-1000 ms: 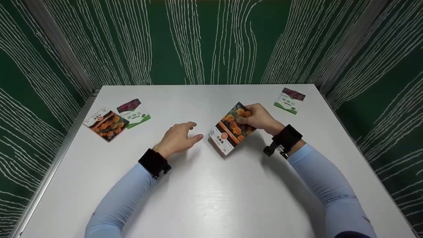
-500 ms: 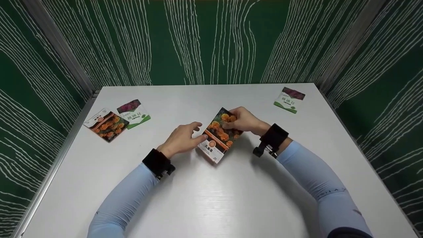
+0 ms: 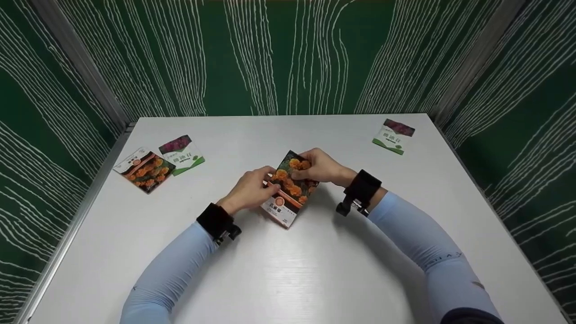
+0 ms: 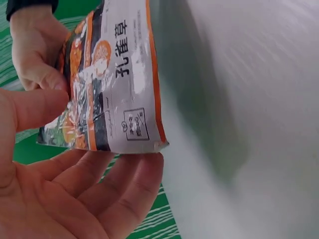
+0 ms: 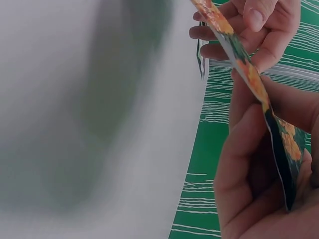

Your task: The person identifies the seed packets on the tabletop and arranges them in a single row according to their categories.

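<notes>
My right hand pinches a marigold seed packet near its upper right edge, thumb on the flower picture. In the right wrist view the packet is seen nearly edge-on, with curled fingers behind it. Held tilted above the white table, it shows orange flowers, a dark band and a white printed end. My left hand is at the packet's left edge, thumb over the front. From the left wrist view, its loosely extended fingers lie along the packet's edge, and a gap shows between thumb and packet in the right wrist view.
On the left of the table, another marigold packet overlaps a purple, white and green seed packet. A similar green-and-white packet lies at the back right. Green walls with white lines enclose the table.
My right hand has brought the marigold packet left and slightly toward me. The left hand has shifted slightly right, so its thumb now overlaps the packet's front. The table packets stay put.
</notes>
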Available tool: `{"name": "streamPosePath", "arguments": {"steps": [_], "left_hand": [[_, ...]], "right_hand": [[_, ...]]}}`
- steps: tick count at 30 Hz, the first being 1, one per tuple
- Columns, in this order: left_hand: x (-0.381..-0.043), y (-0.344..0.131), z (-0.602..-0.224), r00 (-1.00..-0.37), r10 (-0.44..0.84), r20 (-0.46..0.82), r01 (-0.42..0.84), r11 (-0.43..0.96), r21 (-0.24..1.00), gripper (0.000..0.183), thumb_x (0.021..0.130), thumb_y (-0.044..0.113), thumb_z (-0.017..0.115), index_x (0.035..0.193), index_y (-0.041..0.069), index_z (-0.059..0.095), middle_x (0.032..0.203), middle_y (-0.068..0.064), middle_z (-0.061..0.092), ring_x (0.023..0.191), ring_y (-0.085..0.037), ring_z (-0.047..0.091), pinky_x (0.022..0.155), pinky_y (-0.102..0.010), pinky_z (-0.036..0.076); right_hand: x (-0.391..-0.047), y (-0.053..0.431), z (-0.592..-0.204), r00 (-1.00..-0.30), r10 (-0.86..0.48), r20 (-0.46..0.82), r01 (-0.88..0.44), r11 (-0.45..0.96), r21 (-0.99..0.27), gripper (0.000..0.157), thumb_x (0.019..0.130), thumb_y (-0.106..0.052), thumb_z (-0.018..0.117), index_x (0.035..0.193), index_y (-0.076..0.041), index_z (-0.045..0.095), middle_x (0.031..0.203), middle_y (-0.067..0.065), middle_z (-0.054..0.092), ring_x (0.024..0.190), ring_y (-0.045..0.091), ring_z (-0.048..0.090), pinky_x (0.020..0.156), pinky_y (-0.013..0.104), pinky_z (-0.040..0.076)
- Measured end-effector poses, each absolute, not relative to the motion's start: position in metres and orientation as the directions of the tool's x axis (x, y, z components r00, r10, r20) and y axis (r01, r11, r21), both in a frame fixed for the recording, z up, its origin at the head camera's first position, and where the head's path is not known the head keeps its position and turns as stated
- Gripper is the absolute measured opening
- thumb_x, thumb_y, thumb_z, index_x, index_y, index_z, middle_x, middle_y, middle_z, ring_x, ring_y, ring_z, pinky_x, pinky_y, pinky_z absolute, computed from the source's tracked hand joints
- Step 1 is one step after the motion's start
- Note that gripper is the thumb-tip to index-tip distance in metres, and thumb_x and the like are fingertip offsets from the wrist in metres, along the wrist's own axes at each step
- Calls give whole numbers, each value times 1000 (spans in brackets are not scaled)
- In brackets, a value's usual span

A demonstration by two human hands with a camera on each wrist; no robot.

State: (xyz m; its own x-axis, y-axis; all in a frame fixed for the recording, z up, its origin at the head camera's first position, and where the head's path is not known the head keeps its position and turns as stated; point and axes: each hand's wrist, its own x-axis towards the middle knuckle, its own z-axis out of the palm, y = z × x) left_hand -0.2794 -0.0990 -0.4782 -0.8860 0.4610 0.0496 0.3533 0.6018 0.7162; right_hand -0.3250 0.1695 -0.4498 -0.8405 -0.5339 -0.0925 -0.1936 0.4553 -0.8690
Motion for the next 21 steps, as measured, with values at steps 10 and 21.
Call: {"name": "streamPosePath", "arguments": {"steps": [10, 21], "left_hand": [[-272, -102, -467, -914, 404, 15, 264, 568, 779, 30, 105, 9, 67, 133, 0, 65, 129, -27, 82, 112, -38, 82, 95, -43, 64], [-273, -114, -467, -942, 336, 3, 182, 502, 845, 25, 105, 7, 66, 129, 2, 65, 126, -25, 83, 108, -36, 84, 85, -28, 61]], "right_hand": [[-328, 158, -453, -878, -473, -69, -156, 420, -894, 18, 98, -14, 88, 112, -5, 83, 88, -7, 81, 78, 6, 75, 73, 21, 60], [-332, 147, -458, -919, -384, -93, -55, 357, -932, 27, 95, -24, 92, 115, -9, 82, 92, -6, 82, 79, 6, 76, 71, 24, 63]]}}
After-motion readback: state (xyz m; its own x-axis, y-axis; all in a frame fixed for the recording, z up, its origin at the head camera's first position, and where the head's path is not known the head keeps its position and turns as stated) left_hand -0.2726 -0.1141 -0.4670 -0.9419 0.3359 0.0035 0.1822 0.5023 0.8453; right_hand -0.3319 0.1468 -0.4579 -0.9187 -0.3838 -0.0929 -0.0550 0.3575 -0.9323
